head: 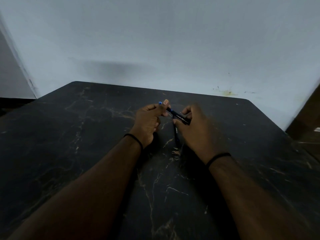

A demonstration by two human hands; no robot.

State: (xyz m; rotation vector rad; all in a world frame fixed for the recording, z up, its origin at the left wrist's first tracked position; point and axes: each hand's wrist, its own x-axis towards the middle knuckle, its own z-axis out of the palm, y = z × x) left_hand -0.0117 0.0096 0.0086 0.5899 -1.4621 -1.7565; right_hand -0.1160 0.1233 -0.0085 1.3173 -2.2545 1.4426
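Handling: a black pen (181, 118) is held between both hands above the table (86, 135), about midway between its left and right edges and nearer the far edge than the near one.
Left hand (149, 122): fingers curled, with fingertips pinching the pen's blue-tipped end (160, 102).
Right hand (194, 129): fingers curled round the printed black barrel, with one finger hooked over the top.
Pen relative to fingers: it bridges the gap between the hands, slanting from the far left down to the near right. The blue tip pokes just past the left fingertips. A short stretch with a blue ring shows bare between the two grips.
Second pen (176, 135): a dark one lies below the held pen and runs toward the near edge, just beside the right palm. Whether it rests on the table or touches the hand cannot be told.
Progress: judged early. The pen appears to be in one piece, with the grips set as if for pulling apart, twisting or pressing closed. Which of these cannot be told.
Remaining: the separation or closing itself, judged not yet done.
Surroundings: a pale wall (155, 40) stands behind the far edge, and there is a dark band on each wrist.
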